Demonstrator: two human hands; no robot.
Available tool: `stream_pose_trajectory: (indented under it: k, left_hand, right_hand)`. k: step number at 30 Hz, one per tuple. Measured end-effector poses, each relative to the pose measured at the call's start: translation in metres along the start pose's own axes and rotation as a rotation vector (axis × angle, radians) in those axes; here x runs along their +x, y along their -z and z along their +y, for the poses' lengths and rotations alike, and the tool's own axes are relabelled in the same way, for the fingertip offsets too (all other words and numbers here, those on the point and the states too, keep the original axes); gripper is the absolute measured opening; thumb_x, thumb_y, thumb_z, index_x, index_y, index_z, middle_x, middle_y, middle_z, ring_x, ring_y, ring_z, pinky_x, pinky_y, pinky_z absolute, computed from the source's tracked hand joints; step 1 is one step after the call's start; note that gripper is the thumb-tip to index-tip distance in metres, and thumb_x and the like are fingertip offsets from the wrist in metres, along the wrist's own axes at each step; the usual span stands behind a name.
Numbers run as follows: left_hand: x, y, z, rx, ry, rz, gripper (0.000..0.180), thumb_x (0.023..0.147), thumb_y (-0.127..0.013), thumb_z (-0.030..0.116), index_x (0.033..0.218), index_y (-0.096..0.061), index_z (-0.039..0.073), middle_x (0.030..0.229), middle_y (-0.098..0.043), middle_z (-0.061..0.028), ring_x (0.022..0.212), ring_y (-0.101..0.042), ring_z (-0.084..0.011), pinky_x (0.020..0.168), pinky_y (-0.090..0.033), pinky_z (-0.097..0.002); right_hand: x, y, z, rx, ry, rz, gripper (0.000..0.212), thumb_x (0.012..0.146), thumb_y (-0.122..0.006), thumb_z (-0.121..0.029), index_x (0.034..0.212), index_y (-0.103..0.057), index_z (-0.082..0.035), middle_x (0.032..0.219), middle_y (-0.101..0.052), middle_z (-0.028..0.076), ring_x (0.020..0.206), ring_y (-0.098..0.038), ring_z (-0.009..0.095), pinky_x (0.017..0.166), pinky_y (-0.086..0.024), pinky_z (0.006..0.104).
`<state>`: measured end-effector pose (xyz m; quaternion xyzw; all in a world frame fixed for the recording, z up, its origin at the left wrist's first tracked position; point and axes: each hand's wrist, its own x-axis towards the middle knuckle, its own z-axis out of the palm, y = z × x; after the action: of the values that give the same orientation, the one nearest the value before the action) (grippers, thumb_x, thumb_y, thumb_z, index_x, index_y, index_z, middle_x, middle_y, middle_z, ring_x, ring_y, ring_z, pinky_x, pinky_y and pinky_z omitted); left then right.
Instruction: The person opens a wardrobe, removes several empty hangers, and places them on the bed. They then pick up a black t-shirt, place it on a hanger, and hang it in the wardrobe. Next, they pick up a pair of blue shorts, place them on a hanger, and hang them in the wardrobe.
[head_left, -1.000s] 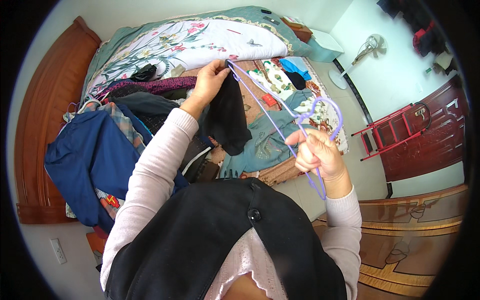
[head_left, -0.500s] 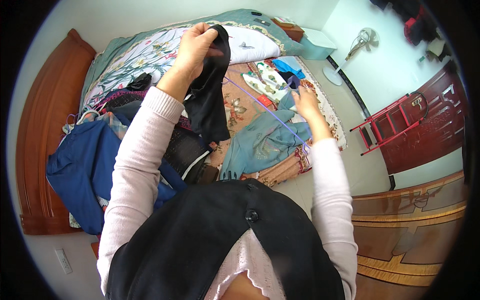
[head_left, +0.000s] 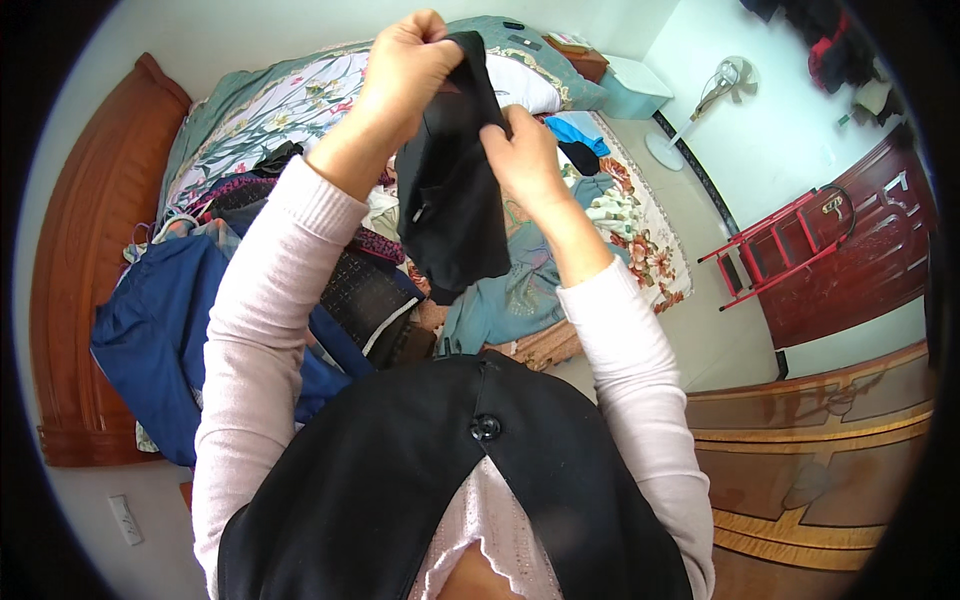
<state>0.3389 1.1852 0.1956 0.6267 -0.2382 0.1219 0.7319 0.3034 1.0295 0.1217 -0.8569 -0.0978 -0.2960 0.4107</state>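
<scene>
A black garment hangs from my two raised hands in front of the bed. At its upper edge, my left hand is closed with the thumb and fingers pinching the cloth. My right hand is closed on its right edge, a little lower. A small pale mark shows on the dark cloth; its exact kind of garment I cannot make out. Just beyond and below it, a grey-green embroidered garment lies spread on the bed.
On the left, dark clothes and blue trousers are heaped by the wooden headboard. A floral quilt covers the far side of the bed. At right stand a fan, a red stepladder and a wooden cabinet.
My left hand has risen slightly with the black garment. My right hand has moved left from the purple hanger to the garment's edge; the hanger no longer shows.
</scene>
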Motion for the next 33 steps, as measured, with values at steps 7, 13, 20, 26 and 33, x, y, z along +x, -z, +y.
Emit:
stream_pose_trajectory:
  k: [7,13,20,26,33]
  left_hand:
    - [0.004,0.013,-0.01,-0.255,0.252,-0.098,0.008,0.092,-0.059,0.002,0.096,-0.058,0.008,0.085,-0.063,-0.0003,0.074,-0.064,-0.0111,0.069,-0.055,-0.0246]
    - [0.009,0.02,-0.014,-0.019,0.241,-0.384,0.006,0.086,-0.068,0.005,0.087,-0.062,0.007,0.08,-0.064,-0.0001,0.071,-0.061,-0.0086,0.065,-0.05,-0.0209]
    - [0.025,0.028,-0.025,0.199,0.131,-0.26,0.015,0.087,-0.055,0.003,0.098,-0.066,0.005,0.083,-0.064,-0.0051,0.076,-0.06,-0.0127,0.071,-0.048,-0.0236]
    - [0.036,0.042,-0.058,0.427,0.003,-0.028,0.014,0.09,-0.053,0.004,0.1,-0.064,0.005,0.081,-0.063,-0.0016,0.069,-0.06,-0.0094,0.057,-0.048,-0.0216]
    - [0.032,0.031,-0.047,0.307,-0.461,0.436,0.021,0.083,-0.05,-0.004,0.098,-0.061,0.003,0.083,-0.064,-0.0076,0.067,-0.061,-0.0171,0.06,-0.052,-0.028]
  right_hand:
    - [0.006,0.052,-0.006,0.069,-0.157,-0.286,0.02,0.085,-0.051,-0.01,0.084,-0.066,0.003,0.066,-0.057,-0.003,0.061,-0.049,0.007,0.056,-0.041,0.0256]
    - [0.012,0.087,0.014,0.415,-0.342,0.077,0.025,0.087,-0.049,-0.006,0.104,-0.066,0.001,0.081,-0.062,-0.001,0.074,-0.056,0.008,0.068,-0.046,0.0223]
    - [-0.012,0.121,0.012,-0.154,0.017,-0.077,0.028,0.085,-0.07,-0.017,0.107,-0.061,-0.003,0.09,-0.068,0.018,0.086,-0.066,0.026,0.078,-0.05,0.0374]
    - [-0.035,0.137,0.102,-0.241,-0.412,-0.172,0.039,0.078,-0.065,-0.012,0.112,-0.055,0.003,0.104,-0.063,0.013,0.095,-0.06,0.021,0.08,-0.049,0.0346]
    - [0.031,0.167,0.04,-0.313,-0.249,0.268,0.034,0.073,-0.067,-0.009,0.105,-0.06,0.0,0.101,-0.065,0.013,0.087,-0.063,0.024,0.08,-0.051,0.0351]
